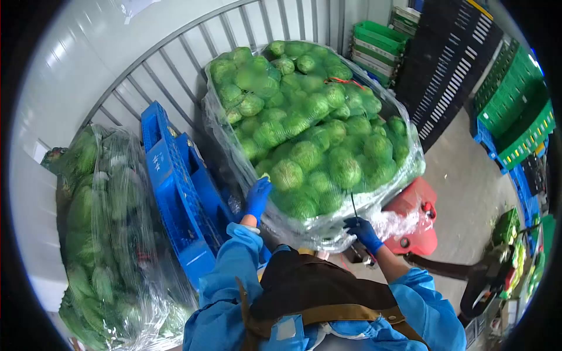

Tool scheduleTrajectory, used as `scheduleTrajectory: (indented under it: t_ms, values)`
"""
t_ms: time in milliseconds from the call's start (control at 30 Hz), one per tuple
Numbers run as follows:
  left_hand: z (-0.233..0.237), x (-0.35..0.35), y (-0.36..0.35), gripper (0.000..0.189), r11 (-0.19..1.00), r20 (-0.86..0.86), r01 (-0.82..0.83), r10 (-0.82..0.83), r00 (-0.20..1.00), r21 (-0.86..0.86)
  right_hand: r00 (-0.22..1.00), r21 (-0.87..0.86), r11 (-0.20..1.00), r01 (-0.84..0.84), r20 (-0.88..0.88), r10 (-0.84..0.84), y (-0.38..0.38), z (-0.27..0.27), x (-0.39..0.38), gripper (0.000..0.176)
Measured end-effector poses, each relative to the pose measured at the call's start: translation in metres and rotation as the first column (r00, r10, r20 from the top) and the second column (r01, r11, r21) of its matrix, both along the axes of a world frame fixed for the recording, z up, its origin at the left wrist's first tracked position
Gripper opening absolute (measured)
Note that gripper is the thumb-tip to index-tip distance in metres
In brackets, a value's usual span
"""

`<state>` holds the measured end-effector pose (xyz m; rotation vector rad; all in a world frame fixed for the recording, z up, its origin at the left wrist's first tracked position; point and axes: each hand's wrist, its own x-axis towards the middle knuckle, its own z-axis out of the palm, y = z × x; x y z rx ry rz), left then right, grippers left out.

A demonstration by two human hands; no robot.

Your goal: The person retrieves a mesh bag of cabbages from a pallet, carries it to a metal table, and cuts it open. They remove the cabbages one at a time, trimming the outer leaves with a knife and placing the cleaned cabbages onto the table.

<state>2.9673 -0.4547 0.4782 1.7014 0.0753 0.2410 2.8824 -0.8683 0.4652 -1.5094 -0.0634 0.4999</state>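
Green net sacks of cabbages (304,155) fill a large container lined with clear plastic wrap (333,229) in front of me. My left hand (257,198), in a blue glove, lies against the near left edge of the load, fingers stretched toward the nearest cabbages. A small pale spot shows at its fingertips. At the near right edge, my right hand (364,231), also gloved, is closed around a thin dark rod (353,206). The rod's upper end overlaps the wrapped edge; the rest of it is hidden in the fist.
Blue plastic pallets (175,187) stand on edge at left, beside wrapped leafy vegetables (99,234). A red machine body (414,216) sits by my right hand, with a dark handle (474,272) farther right. Green crates (380,44) and a black slotted panel (448,64) stand behind.
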Motion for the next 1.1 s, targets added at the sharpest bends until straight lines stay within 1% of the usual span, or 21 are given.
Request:
scheduleTrajectory:
  t_ms: [33,100,133,200,267,300,333,367,433,500,567,600,633,700,767,833,900,933,1000,1067,1100]
  values:
    - [0.001,0.019,0.008,0.038,0.996,-0.031,-0.032,0.030,0.999,-0.079,0.998,0.104,0.994,0.036,-0.060,-0.030,0.019,0.020,0.026,0.044]
    - [0.005,0.062,0.023,0.036,0.968,-0.093,-0.093,0.073,0.993,-0.233,0.999,0.173,0.985,0.006,-0.042,0.002,0.051,0.060,0.070,0.044]
    - [0.018,0.081,0.026,0.040,0.970,-0.119,-0.111,0.086,0.989,-0.218,0.999,0.204,0.979,-0.011,-0.029,0.017,0.066,0.079,0.086,0.043]
    - [0.016,0.135,0.035,0.040,0.976,-0.038,-0.073,0.067,0.997,-0.203,0.999,0.252,0.967,-0.033,-0.015,0.038,0.088,0.094,0.116,0.046]
    - [-0.002,0.200,0.053,0.041,0.977,0.038,-0.039,0.048,0.998,-0.210,0.998,0.411,0.912,0.000,-0.057,0.026,0.108,0.096,0.139,0.055]
    - [-0.003,0.231,0.060,0.042,0.987,0.036,-0.071,0.077,0.996,-0.142,0.998,0.473,0.881,0.001,-0.055,0.028,0.117,0.095,0.155,0.059]
    - [-0.019,0.269,0.072,0.044,0.966,-0.029,-0.100,0.096,0.995,-0.237,0.991,0.460,0.885,0.073,-0.135,-0.012,0.127,0.101,0.170,0.064]
    - [-0.046,0.305,0.090,0.046,0.935,-0.103,-0.134,0.106,0.989,-0.327,0.995,0.447,0.894,0.032,-0.102,0.015,0.138,0.109,0.187,0.067]
    - [-0.088,0.364,0.126,0.055,0.946,-0.138,-0.257,0.233,0.963,-0.200,0.991,0.432,0.901,0.044,-0.131,0.014,0.163,0.115,0.228,0.068]
    - [-0.126,0.411,0.160,0.060,0.910,-0.109,-0.415,0.412,0.905,-0.007,0.994,0.362,0.931,-0.053,-0.068,0.083,0.195,0.116,0.283,0.067]
    - [-0.108,0.426,0.192,0.068,0.839,0.035,-0.503,0.507,0.861,0.208,0.991,0.283,0.952,-0.120,-0.028,0.133,0.235,0.114,0.333,0.065]
    - [-0.113,0.437,0.213,0.069,0.754,0.146,-0.579,0.564,0.813,0.309,0.988,0.241,0.960,-0.144,-0.013,0.152,0.257,0.110,0.361,0.064]
    - [-0.115,0.449,0.235,0.068,0.735,0.160,-0.592,0.575,0.802,0.329,0.985,0.201,0.965,-0.171,0.001,0.174,0.280,0.103,0.391,0.063]
    - [-0.098,0.458,0.269,0.066,0.745,0.164,-0.566,0.546,0.821,0.354,0.988,0.271,0.951,-0.148,-0.010,0.157,0.324,0.076,0.447,0.060]
    - [-0.091,0.465,0.292,0.060,0.755,0.194,-0.543,0.509,0.839,0.367,0.994,0.257,0.960,-0.108,-0.002,0.112,0.365,0.047,0.502,0.058]
    - [-0.100,0.476,0.302,0.053,0.737,0.263,-0.556,0.490,0.831,0.385,0.999,0.273,0.961,-0.035,0.025,0.029,0.402,0.015,0.550,0.058]
    - [-0.089,0.483,0.307,0.046,0.822,0.182,-0.530,0.500,0.847,0.207,0.991,0.228,0.971,0.072,0.097,-0.096,0.434,0.001,0.582,0.053]
    - [-0.086,0.488,0.309,0.043,0.850,0.141,-0.515,0.499,0.855,0.114,0.996,0.265,0.961,0.078,-0.053,-0.067,0.440,0.010,0.582,0.051]
    - [-0.091,0.500,0.319,0.041,0.829,0.180,-0.522,0.492,0.852,0.203,0.943,0.339,0.936,0.093,-0.331,0.026,0.450,0.050,0.578,0.048]
    - [-0.078,0.504,0.318,0.043,0.837,0.153,-0.491,0.466,0.871,0.243,0.945,0.451,0.883,0.129,-0.327,0.028,0.463,0.044,0.584,0.048]
    - [-0.081,0.504,0.318,0.043,0.860,0.125,-0.487,0.472,0.873,0.154,0.945,0.502,0.852,0.149,-0.326,0.027,0.464,0.041,0.585,0.048]
